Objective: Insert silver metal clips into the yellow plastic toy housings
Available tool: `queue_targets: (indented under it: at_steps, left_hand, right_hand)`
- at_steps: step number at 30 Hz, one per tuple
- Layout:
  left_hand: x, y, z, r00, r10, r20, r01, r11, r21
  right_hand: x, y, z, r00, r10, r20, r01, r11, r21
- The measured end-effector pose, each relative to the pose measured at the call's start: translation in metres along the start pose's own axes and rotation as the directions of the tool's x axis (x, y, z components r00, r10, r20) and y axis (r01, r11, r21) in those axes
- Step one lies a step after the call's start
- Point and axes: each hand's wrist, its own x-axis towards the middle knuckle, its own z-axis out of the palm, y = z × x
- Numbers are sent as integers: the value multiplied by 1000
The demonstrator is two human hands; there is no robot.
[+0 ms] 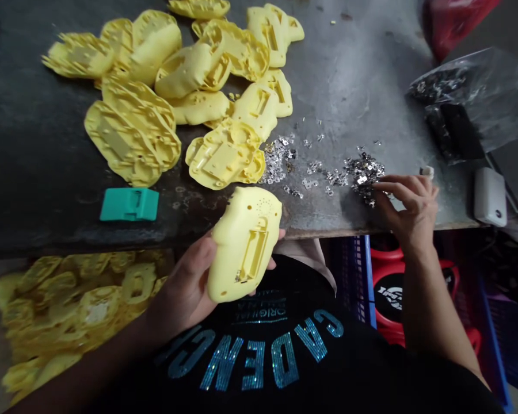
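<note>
Metal pieces (365, 175) half-hidden by fingers (397, 187)

Left hand (185, 282) gripping yellow plastic housing shell (244, 244), slotted compartment side up (dotted holes near top edge). Right hand (408, 215) beside it, fingers (397, 187) touching heap of small metal clips (365, 175) on grey bench (349, 86). More yellow shells (133, 115) piled near teal plastic piece (129, 204).

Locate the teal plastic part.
In the head view, the teal plastic part lies near the front edge of the dark bench, left of the yellow shell in the left hand and below the heap of yellow shells.
</note>
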Motion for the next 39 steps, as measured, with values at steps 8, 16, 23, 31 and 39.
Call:
queue_targets:
  at_steps: [8,16,23,31,39]
  left_hand:
    - [-2,0,0,1000,-14,15,14,1000,-25]
    - [1,4,4,999,-22,31,23,999,-25]
    - [-4,0,-13,996,-89,14,89,995,-42]
    - [12,6,-10,990,-64,-122,70,997,41]
    - [24,36,-19,944,-100,-313,170,965,202]
  right_hand:
    - [1,-55,35,994,-31,101,30,999,12]
    - [-8,-41,12,997,70,39,-72,995,66]
    - [3,-48,37,992,-26,123,29,999,-19]
    - [32,-83,53,962,-210,174,206,978,43]
    - [46,-44,53,966,-159,205,154,987,40]
